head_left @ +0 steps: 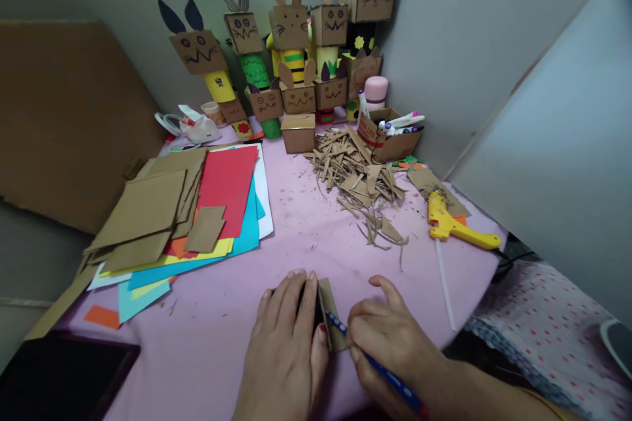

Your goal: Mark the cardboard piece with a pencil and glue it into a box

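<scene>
My left hand lies over a dark-faced cardboard piece, fingers close together on top and thumb along its right edge, holding it down. Most of that piece is hidden under the hand. Beneath it, a flat strip of brown cardboard shows on the right side. A blue pencil is pinched in my right hand, its tip end at the edge between the upper piece and the strip. The right index finger sticks up, slightly curled.
Cardboard sheets and coloured paper are stacked at left. Cardboard scraps lie behind my hands. A yellow glue gun rests at right. Cardboard animal figures line the back near a box of markers. A dark tablet-like slab is front left.
</scene>
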`<move>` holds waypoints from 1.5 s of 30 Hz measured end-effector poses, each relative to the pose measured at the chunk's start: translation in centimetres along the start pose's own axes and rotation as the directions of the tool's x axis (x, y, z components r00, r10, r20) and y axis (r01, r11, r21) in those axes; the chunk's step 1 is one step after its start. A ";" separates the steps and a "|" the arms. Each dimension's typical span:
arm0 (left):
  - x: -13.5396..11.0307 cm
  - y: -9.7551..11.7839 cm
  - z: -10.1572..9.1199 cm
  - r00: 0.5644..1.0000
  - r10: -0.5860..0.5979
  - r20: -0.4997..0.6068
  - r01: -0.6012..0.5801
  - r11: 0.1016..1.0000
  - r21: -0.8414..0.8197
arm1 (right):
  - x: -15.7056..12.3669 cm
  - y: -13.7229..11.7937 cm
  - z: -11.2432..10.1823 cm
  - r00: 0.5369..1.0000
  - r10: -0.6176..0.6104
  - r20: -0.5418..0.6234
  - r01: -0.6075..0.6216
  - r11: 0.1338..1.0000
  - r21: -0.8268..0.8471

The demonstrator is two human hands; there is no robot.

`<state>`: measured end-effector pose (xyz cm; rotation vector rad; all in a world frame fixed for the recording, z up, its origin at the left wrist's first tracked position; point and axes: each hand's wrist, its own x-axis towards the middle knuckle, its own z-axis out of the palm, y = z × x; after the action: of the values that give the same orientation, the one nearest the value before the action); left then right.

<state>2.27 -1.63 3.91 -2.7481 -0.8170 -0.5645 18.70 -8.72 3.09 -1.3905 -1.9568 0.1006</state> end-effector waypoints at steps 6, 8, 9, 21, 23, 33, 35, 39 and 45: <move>0.0 0.1 0.0 1.000 -0.005 -0.019 0.005 1.000 0.004 | -2.1 0.5 1.5 0.997 -0.079 -0.027 0.078 0.996 -0.034; 0.1 0.1 -0.1 1.000 -0.005 -0.012 0.005 1.000 0.002 | -2.5 0.5 1.3 0.997 -0.070 -0.016 0.070 0.997 -0.029; 0.1 0.1 -0.2 1.000 -0.004 -0.010 0.005 1.000 0.000 | -2.6 0.5 0.9 0.998 -0.068 -0.020 0.067 0.998 -0.016; 0.1 0.4 -0.9 0.990 -0.089 0.107 0.102 0.987 -0.122 | -2.0 -2.0 -5.3 0.921 0.139 0.364 -0.225 0.953 0.205; 0.1 0.5 -1.0 0.980 -0.109 0.168 0.139 0.974 -0.177 | -2.1 -2.4 -4.7 0.934 0.139 0.329 -0.230 0.939 0.255; 0.4 0.5 -1.3 0.956 -0.137 0.260 0.210 0.937 -0.278 | -2.8 -3.5 -1.3 0.947 0.178 0.266 -0.274 0.880 0.389; 0.4 0.5 -1.3 0.955 -0.141 0.261 0.214 0.936 -0.279 | -3.0 -3.5 -1.2 0.946 0.200 0.255 -0.292 0.867 0.404; 0.4 0.5 -1.3 0.956 -0.153 0.252 0.222 0.936 -0.273 | -3.0 -3.3 -2.1 0.941 0.239 0.240 -0.322 0.850 0.416; 0.5 0.7 -1.8 0.941 -0.142 0.307 0.231 0.933 -0.277 | -3.1 -3.0 -3.0 0.948 0.229 0.219 -0.301 0.870 0.392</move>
<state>2.56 -2.48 5.65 -3.1086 -1.1590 -0.3621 18.54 -13.62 5.04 -1.3776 -1.7211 0.7492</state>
